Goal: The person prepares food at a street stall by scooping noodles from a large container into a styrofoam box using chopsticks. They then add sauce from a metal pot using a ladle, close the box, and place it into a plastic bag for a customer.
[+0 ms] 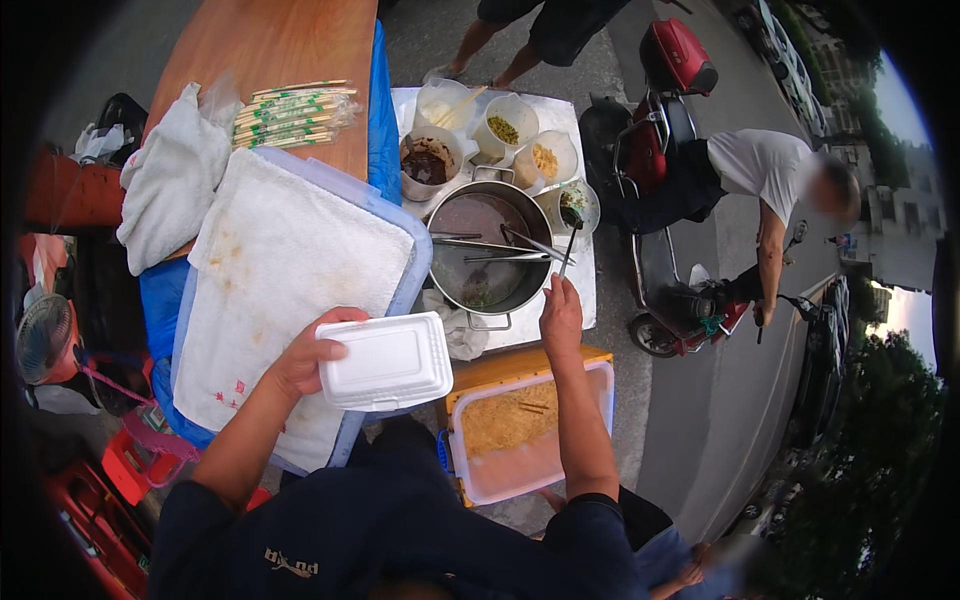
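My left hand (pixel 309 356) grips a closed white foam takeaway box (pixel 386 360) by its left end, in front of the towel-covered tub. In my right hand (pixel 561 311) is the handle of a ladle (pixel 571 219), whose dark bowl sits in a clear plastic jug (pixel 583 196) holding chopped green herbs in liquid. Left of that hand stands a divided metal pot (pixel 491 196) with dark broth, tongs (pixel 525 256) resting across it. Beyond the pot are jugs with dark sauce (pixel 424 166), chopped green pickles (pixel 502 129) and a yellowish chopped topping (pixel 545 160).
A white towel (pixel 292 277) covers a plastic tub at left. Wrapped chopsticks (pixel 292 114) lie on a wooden board (pixel 262 37). Below my right forearm is a tub of noodles (pixel 510 420). A person on a red scooter (pixel 664 150) is at right; another person's legs (pixel 517 56) stand beyond the table.
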{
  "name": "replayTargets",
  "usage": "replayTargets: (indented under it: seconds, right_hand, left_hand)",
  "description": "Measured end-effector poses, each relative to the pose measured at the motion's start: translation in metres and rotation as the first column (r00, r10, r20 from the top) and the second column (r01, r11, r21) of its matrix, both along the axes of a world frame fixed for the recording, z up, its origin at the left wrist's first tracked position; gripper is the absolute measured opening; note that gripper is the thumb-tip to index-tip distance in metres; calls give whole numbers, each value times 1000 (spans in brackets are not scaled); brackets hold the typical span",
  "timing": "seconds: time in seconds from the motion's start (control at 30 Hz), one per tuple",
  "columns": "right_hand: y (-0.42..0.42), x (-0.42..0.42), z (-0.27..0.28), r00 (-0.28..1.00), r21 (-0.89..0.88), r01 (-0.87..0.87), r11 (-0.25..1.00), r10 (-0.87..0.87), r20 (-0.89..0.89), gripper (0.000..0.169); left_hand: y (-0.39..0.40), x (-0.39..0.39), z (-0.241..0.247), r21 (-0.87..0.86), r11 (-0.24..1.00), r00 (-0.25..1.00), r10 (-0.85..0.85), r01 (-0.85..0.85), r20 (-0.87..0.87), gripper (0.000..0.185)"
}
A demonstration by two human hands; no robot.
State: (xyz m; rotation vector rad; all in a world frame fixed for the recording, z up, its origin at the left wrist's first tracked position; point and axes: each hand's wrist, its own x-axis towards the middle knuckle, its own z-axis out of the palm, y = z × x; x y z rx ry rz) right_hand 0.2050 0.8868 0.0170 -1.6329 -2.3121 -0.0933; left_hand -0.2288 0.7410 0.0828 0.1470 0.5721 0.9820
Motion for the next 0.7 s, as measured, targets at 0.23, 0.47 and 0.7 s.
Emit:
replayTargets:
  seconds: [0.23, 0.47, 0.7]
  right_hand:
    - [55, -39, 67, 967, 124, 62, 990, -29, -254, 31]
    - [170, -62, 1, 997, -85, 9, 996, -15, -77, 31]
    - [176, -82, 30, 959, -58, 29, 998, -45, -281, 29]
  left_hand:
    - [1, -3, 1, 3, 1000, 1000, 1, -1, 5, 57]
    - [2, 0, -1, 14, 1000, 1000, 8, -8, 13, 57]
    - [1, -3, -3, 12, 1000, 999, 25, -25, 34, 56]
